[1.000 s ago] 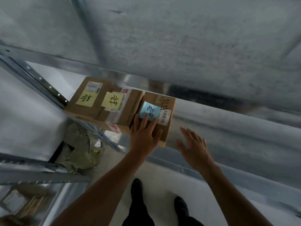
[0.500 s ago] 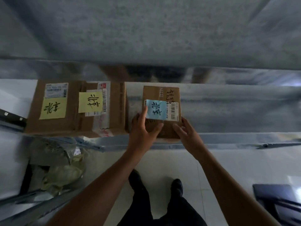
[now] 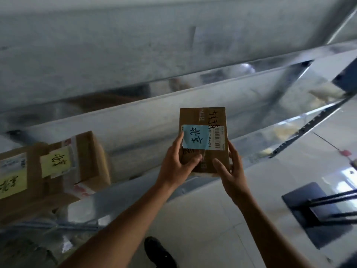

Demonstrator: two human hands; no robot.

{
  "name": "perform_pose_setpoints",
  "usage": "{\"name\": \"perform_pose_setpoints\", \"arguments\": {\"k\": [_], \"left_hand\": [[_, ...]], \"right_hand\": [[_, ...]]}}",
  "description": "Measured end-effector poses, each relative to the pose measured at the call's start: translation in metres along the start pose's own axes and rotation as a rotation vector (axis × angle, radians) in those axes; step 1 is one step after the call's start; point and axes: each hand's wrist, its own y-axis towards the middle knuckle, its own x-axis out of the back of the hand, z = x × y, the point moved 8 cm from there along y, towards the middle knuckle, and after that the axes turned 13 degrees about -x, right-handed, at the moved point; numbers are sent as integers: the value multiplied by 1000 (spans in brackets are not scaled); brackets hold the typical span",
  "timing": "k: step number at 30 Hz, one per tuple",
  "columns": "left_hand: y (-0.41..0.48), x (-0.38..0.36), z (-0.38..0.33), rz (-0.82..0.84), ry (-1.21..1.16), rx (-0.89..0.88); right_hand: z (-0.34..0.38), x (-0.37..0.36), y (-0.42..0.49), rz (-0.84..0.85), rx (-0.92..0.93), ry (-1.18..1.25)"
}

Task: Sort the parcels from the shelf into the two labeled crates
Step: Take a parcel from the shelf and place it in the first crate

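A small cardboard parcel (image 3: 210,120) with a blue note and a barcode label is held in front of the metal shelf (image 3: 146,120), clear of the other boxes. My left hand (image 3: 178,163) grips its near left corner, thumb on top beside the blue note. My right hand (image 3: 230,169) grips its near right edge, fingers curled round the side. Two more cardboard parcels lie on the shelf at the left: one with a yellow note (image 3: 85,161) and a second with a yellow note (image 3: 17,182) at the frame's edge. No crate is in view.
A dark flat base with black bars (image 3: 316,211) stands on the pale floor at the right. A perforated shelf upright (image 3: 309,126) slants across the right. Bagged items (image 3: 27,246) lie under the shelf at lower left. My shoe (image 3: 158,252) shows below.
Both hands closed on the blue-note parcel and drew it off the shelf to the right, away from the two yellow-note parcels. The view has swung right.
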Motion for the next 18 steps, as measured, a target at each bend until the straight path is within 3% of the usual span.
{"name": "perform_pose_setpoints", "arguments": {"k": [5, 10, 18], "left_hand": [[-2, -125, -109, 297, -23, -182], [-47, -241, -217, 397, 46, -359], [-133, -416, -314, 543, 98, -628]], "right_hand": [[8, 156, -80, -371, 92, 54], [-19, 301, -172, -632, 83, 27], [-49, 477, -320, -1001, 96, 95]]}}
